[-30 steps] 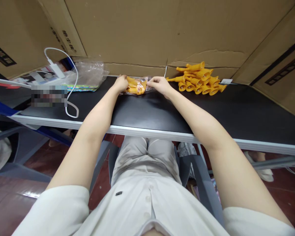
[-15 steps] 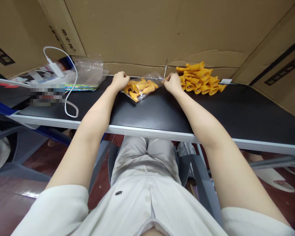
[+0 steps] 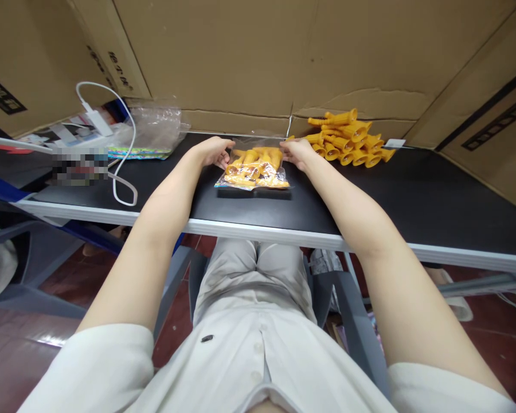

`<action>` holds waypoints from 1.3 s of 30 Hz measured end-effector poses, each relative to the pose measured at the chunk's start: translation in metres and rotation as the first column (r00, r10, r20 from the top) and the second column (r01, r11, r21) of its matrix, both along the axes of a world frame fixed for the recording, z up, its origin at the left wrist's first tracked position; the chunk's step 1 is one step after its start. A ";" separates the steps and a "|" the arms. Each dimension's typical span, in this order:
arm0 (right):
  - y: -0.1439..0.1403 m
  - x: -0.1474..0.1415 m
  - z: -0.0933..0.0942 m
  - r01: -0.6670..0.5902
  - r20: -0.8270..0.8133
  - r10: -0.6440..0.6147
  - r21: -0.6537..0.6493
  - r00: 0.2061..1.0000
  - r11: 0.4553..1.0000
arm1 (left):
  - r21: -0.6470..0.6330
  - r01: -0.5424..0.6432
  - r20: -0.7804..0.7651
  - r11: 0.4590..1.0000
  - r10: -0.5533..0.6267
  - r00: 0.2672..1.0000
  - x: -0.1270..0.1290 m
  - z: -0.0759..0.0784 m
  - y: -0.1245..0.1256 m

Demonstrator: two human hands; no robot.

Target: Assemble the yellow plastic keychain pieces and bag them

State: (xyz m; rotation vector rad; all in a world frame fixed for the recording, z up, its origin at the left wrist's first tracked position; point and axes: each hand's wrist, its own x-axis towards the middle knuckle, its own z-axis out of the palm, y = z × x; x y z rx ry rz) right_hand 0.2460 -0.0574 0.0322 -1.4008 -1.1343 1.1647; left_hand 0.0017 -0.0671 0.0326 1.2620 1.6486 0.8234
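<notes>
A view from above of a person seated at a black tabletop [image 3: 370, 195], both bare arms stretched forward. Between the hands lies a clear plastic bag [image 3: 253, 169] filled with orange plastic parts, resting flat near the middle of the tabletop. Half a second ago the bag was farther back and slanted, stretched between two closed fists; now it has come nearer to the person and lies squarer to the front edge.

The left hand [image 3: 212, 152] touches the bag's upper left corner with its fingers loosely curled and partly spread. The right hand [image 3: 296, 152] rests at the upper right corner, its fingers bent over the bag's top edge. Whether either hand is actually pinching the plastic is hard to make out, as the fingertips are small and partly hidden behind the bag.

Just beyond the right hand sits a loose pile of orange parts [image 3: 348, 140], funnel-shaped with thin stems, against a cardboard wall [image 3: 249, 57]. On the far left lie a white cable [image 3: 120, 143] with its charger and a heap of empty clear bags [image 3: 155, 123]; one patch there is blurred. The person's lap and pale shirt fill the lower frame.
</notes>
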 end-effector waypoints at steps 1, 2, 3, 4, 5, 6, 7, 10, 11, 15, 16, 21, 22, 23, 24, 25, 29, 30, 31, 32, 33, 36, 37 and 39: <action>0.001 0.001 -0.001 -0.005 -0.002 0.005 0.003 1.000 1.000 | -0.026 0.027 0.014 0.999 -0.026 1.000 0.000 0.001 0.000; 0.001 0.001 -0.001 -0.010 -0.001 0.010 0.004 1.000 1.000 | -0.037 0.044 0.020 0.998 -0.044 0.999 0.000 0.001 -0.001; 0.002 0.002 -0.002 -0.018 0.001 0.018 0.005 1.000 1.000 | -0.030 0.050 0.017 0.998 -0.049 0.999 0.000 0.001 -0.002; 0.002 0.002 -0.002 -0.024 0.006 0.024 0.006 1.000 1.000 | -0.006 0.046 0.010 0.999 -0.046 0.999 0.001 0.001 -0.003; 0.001 0.002 -0.002 -0.031 0.013 0.031 0.009 0.999 0.999 | 0.030 0.037 0.000 0.999 -0.037 0.999 0.003 0.001 -0.005; 0.001 0.002 -0.002 -0.039 0.020 0.039 0.013 0.999 0.999 | 0.076 0.024 -0.017 0.997 -0.023 1.000 0.005 0.000 -0.006; 0.000 0.002 -0.003 -0.045 0.028 0.045 0.018 0.999 0.999 | 0.125 0.011 -0.042 0.992 -0.005 0.999 0.007 -0.002 -0.007; -0.002 0.002 -0.003 -0.057 0.049 0.055 0.037 0.997 0.998 | 0.246 -0.033 -0.126 0.969 0.066 0.990 0.012 -0.009 -0.005; -0.002 0.001 -0.003 -0.061 0.056 0.058 0.044 0.997 0.997 | 0.271 -0.051 -0.138 0.961 0.091 0.986 0.013 -0.012 -0.003; -0.003 0.002 0.000 -0.061 0.072 0.058 0.041 0.996 0.997 | 0.309 -0.104 -0.067 0.945 0.131 0.989 0.013 -0.020 0.008; -0.003 0.003 0.001 -0.057 0.077 0.055 0.027 0.996 0.998 | 0.302 -0.110 -0.034 0.947 0.126 0.991 0.012 -0.020 0.010; -0.001 0.007 0.002 -0.043 0.098 0.046 -0.035 0.994 0.998 | 0.224 -0.130 0.212 0.966 0.082 0.974 0.006 -0.017 0.013; -0.001 0.008 0.002 -0.050 0.090 0.052 -0.032 0.995 0.998 | 0.211 -0.130 0.257 0.969 0.073 0.964 0.006 -0.016 0.012; -0.001 0.008 0.001 -0.059 0.081 0.061 -0.027 0.995 0.998 | 0.201 -0.128 0.293 0.971 0.065 0.954 0.006 -0.015 0.011; -0.002 0.009 0.001 -0.068 0.071 0.070 -0.022 0.995 0.997 | 0.194 -0.120 0.319 0.974 0.053 0.946 0.008 -0.014 0.010; -0.002 0.009 0.001 -0.076 0.064 0.077 -0.018 0.995 0.997 | 0.191 -0.116 0.334 0.975 0.046 0.941 0.009 -0.014 0.008; -0.006 0.008 0.004 -0.083 0.064 0.085 -0.027 0.994 0.996 | 0.217 -0.137 0.335 0.966 0.058 0.941 0.015 -0.011 0.001; -0.007 0.007 0.005 -0.080 0.060 0.082 -0.034 0.995 0.996 | 0.220 -0.144 0.324 0.965 0.067 0.944 0.015 -0.011 0.000; -0.007 0.007 0.005 -0.075 0.053 0.077 -0.041 0.996 0.996 | 0.222 -0.148 0.312 0.964 0.074 0.947 0.014 -0.010 0.000; -0.007 0.007 0.006 -0.073 0.044 0.075 -0.046 0.996 0.996 | 0.225 -0.152 0.298 0.962 0.080 0.951 0.013 -0.010 0.000; -0.007 0.007 0.006 -0.073 0.036 0.075 -0.049 0.997 0.996 | 0.230 -0.154 0.284 0.961 0.086 0.955 0.012 -0.009 0.001; -0.006 0.008 0.004 -0.087 0.028 0.088 -0.044 0.996 0.995 | 0.246 -0.149 0.248 0.958 0.086 0.965 0.009 -0.009 0.002; -0.006 0.008 0.004 -0.095 0.034 0.096 -0.040 0.995 0.995 | 0.249 -0.140 0.232 0.958 0.081 0.969 0.009 -0.008 0.003; -0.005 0.008 0.003 -0.109 0.062 0.110 -0.033 0.992 0.994 | 0.256 -0.116 0.192 0.960 0.067 0.979 0.009 -0.008 0.003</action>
